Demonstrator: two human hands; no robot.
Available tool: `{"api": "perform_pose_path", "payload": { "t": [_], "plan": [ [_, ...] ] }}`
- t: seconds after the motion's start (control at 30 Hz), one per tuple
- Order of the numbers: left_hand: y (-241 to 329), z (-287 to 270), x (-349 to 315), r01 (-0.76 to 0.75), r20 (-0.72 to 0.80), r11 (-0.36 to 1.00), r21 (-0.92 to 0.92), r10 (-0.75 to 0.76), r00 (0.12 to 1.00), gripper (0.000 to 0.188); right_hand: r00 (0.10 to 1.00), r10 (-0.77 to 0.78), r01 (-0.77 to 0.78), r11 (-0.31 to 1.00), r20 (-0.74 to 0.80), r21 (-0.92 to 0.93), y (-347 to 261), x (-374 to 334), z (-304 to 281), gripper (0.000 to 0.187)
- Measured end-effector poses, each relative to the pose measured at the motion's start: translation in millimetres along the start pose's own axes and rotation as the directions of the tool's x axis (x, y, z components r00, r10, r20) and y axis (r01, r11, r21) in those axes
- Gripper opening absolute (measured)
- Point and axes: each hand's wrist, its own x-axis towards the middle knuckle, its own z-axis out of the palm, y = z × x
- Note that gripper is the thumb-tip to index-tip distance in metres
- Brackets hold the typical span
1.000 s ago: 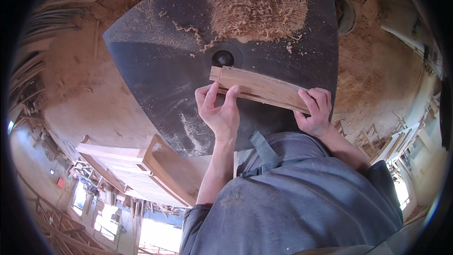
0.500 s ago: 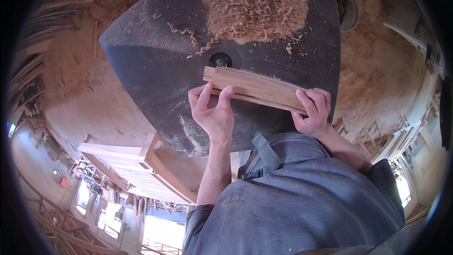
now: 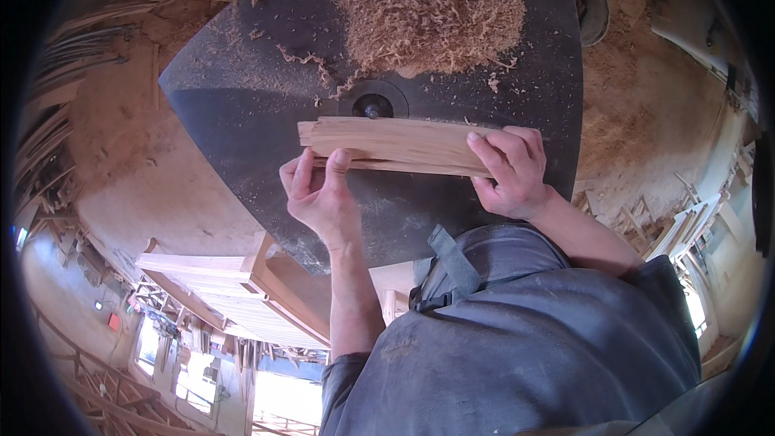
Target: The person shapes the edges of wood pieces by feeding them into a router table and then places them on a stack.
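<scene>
Both hands hold a short wooden board (image 3: 395,144) across a dark machine table (image 3: 242,125). My left hand (image 3: 321,194) grips its left end near the tenon-like step, thumb and fingers pinched on the near edge. At the right end, my right hand (image 3: 514,171) is wrapped over the board, its thumb at the near side. Just beyond the board's far edge, a round cutter spindle (image 3: 372,106) rises from a ring-shaped opening in the table. The board's far edge lies close to the spindle; whether they touch I cannot tell.
A thick heap of wood shavings (image 3: 436,20) covers the far part of the table. A round metal container (image 3: 593,8) stands past the table's right edge. To the lower left is a slatted wooden furniture piece (image 3: 210,278). Wood strips (image 3: 682,230) lie stacked at the right.
The board has slid to the left past the spindle, with both hands moving along with it. It now lies more level across the table, less tilted than before.
</scene>
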Motion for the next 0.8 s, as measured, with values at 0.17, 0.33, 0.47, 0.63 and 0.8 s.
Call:
{"api": "perform_pose_path", "payload": {
  "t": [0.17, 0.33, 0.47, 0.63, 0.8],
  "plan": [
    [-3.6, -14.9, 18.2, 0.023, -0.042, 0.999, -0.046, -0.024, 0.999, 0.035, 0.999, -0.042, 0.041, 0.999, 0.034, 0.036, -7.0, 23.3, 10.8, 0.073],
    [-3.4, -31.8, 33.4, 0.042, -0.101, 0.998, -0.045, -0.046, 0.994, 0.038, 0.994, -0.107, 0.104, 0.992, 0.028, 0.070, -16.3, 47.7, 26.7, 0.064],
    [-16.1, -55.4, 47.9, 0.058, -0.114, 0.997, -0.045, -0.063, 0.991, 0.036, 0.985, -0.166, 0.161, 0.982, 0.047, 0.097, -26.6, 67.7, 40.7, 0.056],
    [-25.5, -83.7, 64.2, 0.075, -0.164, 0.984, -0.162, -0.102, 0.981, 0.019, 0.971, -0.238, 0.231, 0.963, 0.033, 0.136, -44.9, 88.1, 69.1, 0.055],
    [-51.4, -131.3, 77.2, 0.099, -0.167, 0.983, -0.152, -0.124, 0.978, 0.023, 0.937, -0.336, 0.312, 0.927, 0.092, 0.209, -65.9, 102.4, 98.0, 0.051]
  ]
}}
